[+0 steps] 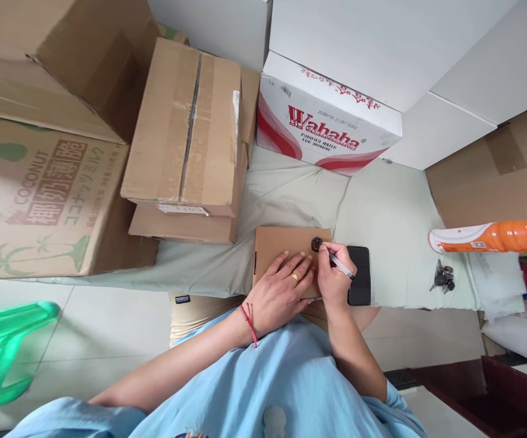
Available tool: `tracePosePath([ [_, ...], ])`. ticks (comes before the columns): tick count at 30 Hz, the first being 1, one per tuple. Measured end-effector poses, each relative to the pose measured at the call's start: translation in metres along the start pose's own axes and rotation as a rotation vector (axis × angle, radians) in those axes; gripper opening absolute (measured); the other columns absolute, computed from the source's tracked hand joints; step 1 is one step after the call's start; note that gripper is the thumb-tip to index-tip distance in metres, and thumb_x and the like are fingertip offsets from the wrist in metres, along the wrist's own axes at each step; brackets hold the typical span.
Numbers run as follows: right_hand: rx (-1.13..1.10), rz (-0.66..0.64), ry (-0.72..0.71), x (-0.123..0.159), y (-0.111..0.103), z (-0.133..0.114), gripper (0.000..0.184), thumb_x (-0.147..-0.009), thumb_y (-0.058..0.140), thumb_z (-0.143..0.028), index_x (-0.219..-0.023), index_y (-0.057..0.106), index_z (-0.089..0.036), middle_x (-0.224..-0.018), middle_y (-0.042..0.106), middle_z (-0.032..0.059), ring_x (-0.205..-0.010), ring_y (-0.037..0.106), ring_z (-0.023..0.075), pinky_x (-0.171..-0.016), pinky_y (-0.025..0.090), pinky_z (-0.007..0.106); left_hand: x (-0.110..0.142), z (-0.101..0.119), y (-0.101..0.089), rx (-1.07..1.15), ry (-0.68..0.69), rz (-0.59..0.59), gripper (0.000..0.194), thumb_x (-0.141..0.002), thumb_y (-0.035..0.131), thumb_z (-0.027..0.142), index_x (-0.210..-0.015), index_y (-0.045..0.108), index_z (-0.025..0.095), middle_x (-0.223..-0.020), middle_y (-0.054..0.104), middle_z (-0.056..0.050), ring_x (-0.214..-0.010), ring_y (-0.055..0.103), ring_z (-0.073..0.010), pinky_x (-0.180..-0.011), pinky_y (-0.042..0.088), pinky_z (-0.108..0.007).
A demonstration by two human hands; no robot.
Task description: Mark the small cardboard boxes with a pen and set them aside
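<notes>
A small flat brown cardboard box (pixel 267 243) lies in front of me on a pale green cloth. Pressing flat on its lower part is my left hand (pixel 281 285), fingers stretched out, with a ring and a red string bracelet on that arm. My right hand (pixel 334 277) grips a pen (pixel 343 265) with a pale barrel and a dark end. The pen's tip, mostly hidden by my fingers, is at a small dark round mark (pixel 316 244) near the box's upper right corner. Beside my right hand lies a black phone (pixel 360 283), partly under its edge.
Large cardboard boxes (pixel 181 128) stand at the left, and a white and red water carton (pixel 327 121) stands behind. To the right are a bunch of keys (pixel 443 277) and an orange bottle (pixel 495 236) on its side. A green stool (pixel 3 340) stands lower left.
</notes>
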State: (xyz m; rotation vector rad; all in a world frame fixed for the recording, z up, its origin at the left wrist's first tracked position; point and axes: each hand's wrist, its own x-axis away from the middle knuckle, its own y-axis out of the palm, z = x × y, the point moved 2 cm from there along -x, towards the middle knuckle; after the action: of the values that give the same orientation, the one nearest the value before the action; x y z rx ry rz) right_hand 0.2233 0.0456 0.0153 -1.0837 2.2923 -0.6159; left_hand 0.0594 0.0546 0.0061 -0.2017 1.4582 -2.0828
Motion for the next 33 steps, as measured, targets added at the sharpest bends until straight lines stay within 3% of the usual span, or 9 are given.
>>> tracePosePath([
  [5,-0.011,-0.032,-0.010,-0.0008,0.0016,-0.0004,0.020,-0.101,0.061,-0.037,-0.094,0.072,-0.021,-0.084,0.079,0.0045,-0.075,0.071,0.0187,-0.076,0.057,0.032,-0.0006,0.0001,-0.0004,0.004,0.003,0.011,0.067,-0.103,0.067,0.050,-0.157,0.053,0.012,-0.163,0.058,-0.017,-0.154,0.051,-0.0336,-0.131,0.032,-0.055],
  [16,0.003,0.074,0.027,-0.0014,0.0007,0.0040,0.019,-0.099,0.062,-0.036,-0.093,0.071,-0.021,-0.085,0.079,0.0054,-0.076,0.072,0.0192,-0.075,0.056,0.031,0.0009,0.0002,0.0008,-0.013,0.009,0.017,0.061,-0.103,0.067,0.051,-0.150,0.060,0.013,-0.163,0.059,-0.016,-0.153,0.052,-0.0341,-0.131,0.033,-0.054],
  [33,0.062,0.137,0.046,-0.0010,0.0001,0.0045,0.013,-0.091,0.058,-0.031,-0.079,0.058,-0.024,-0.070,0.067,-0.0008,-0.063,0.060,0.0161,-0.067,0.048,0.029,0.0004,-0.0003,0.0000,-0.026,0.009,0.032,0.062,-0.102,0.069,0.053,-0.148,0.062,0.013,-0.161,0.061,-0.015,-0.151,0.054,-0.0337,-0.129,0.034,-0.054],
])
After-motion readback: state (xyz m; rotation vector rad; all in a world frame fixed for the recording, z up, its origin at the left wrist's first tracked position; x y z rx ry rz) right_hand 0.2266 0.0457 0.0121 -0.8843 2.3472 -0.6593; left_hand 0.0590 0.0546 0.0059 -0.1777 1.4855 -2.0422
